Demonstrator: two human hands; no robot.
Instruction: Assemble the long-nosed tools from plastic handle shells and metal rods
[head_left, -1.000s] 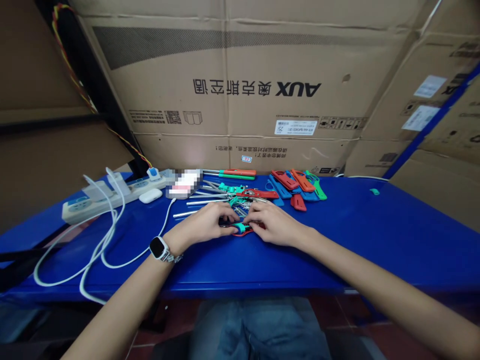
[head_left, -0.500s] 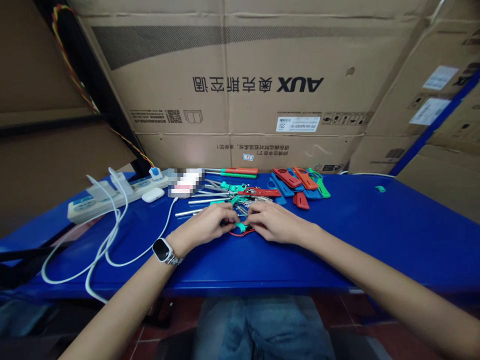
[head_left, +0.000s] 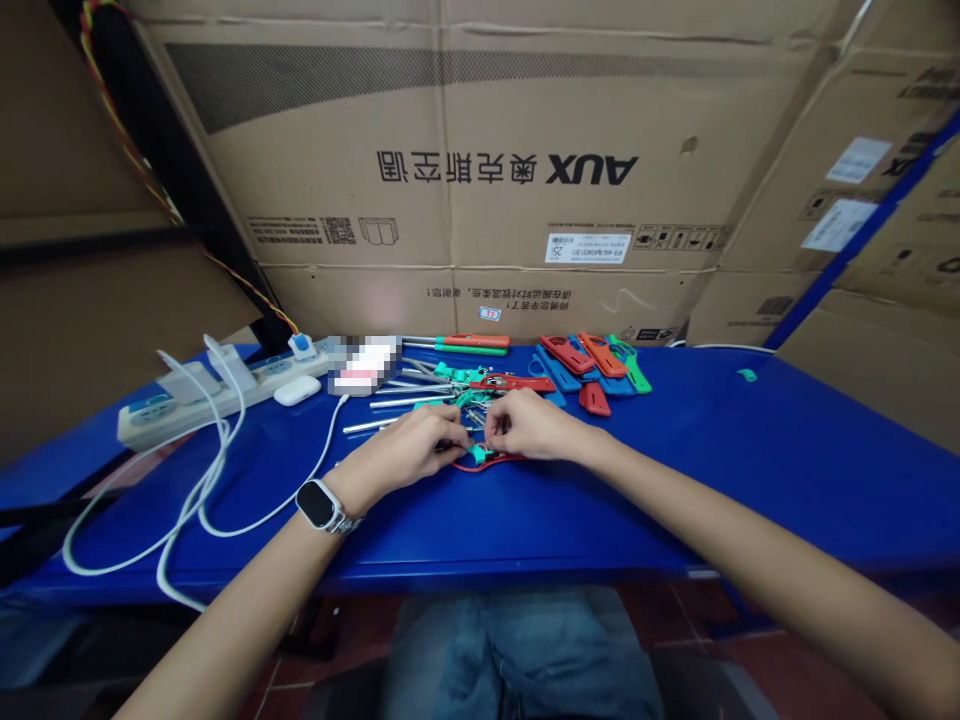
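Note:
A red lighter handle shell [head_left: 491, 462] lies on the blue table in front of me, with a green trigger piece [head_left: 478, 453] set in it. My left hand [head_left: 424, 440] is closed at its left end, fingertips on the shell beside the trigger piece. Just above the shell's right part, my right hand [head_left: 534, 425] has its fingers pinched together; whatever they hold is hidden. Behind both hands is a pile of metal lighter tubes [head_left: 409, 403], green pieces and small metal parts. Across that pile rests another red handle [head_left: 521, 383].
Several red, blue, orange and green handle shells [head_left: 596, 362] lie at the back right. Long-nosed lighters [head_left: 469, 345] sit against the cardboard [head_left: 465, 100]. To the left are a power strip [head_left: 225, 385], white cables [head_left: 214, 480] and a white case [head_left: 297, 390]. A green scrap [head_left: 746, 375] lies far right.
My right hand has risen slightly off the red shell, and its fingers have drawn together. My left hand stays at the shell. The whole view has shifted a little.

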